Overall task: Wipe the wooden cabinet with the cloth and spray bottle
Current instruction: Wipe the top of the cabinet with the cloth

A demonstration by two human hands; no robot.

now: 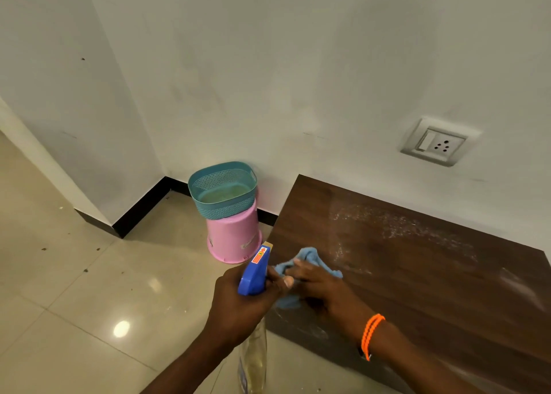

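From the head camera, I take the wooden cabinet [417,274] as my landmark: its dark top runs from the wall toward me, with its left edge facing the tiled floor. White spray droplets and streaks lie across the top toward the wall side, well beyond the cloth, and fainter smears show near the front left corner.

My right hand [316,286] rests on the cabinet top near its left edge, palm down, fingers loosely spread and pressing into the blue cloth [310,264], which is bunched under and ahead of the fingertips. The forearm comes in from the lower right, an orange wristband [371,335] on the wrist. I judge the wet patch lies ahead and to the right of those fingers, so the coming wipe should push the cloth away from the left edge toward the wall.

My left hand [238,307] is just off the cabinet's left edge, over the floor, fingers wrapped tight around the neck of the spray bottle [256,271]. The bottle hangs roughly upright, clear body below the fist, blue head pointing up toward the wall. The two hands nearly touch.

Beyond the cabinet's far left corner, a teal basket [222,189] sits on an upturned pink bucket [234,238] on the floor.
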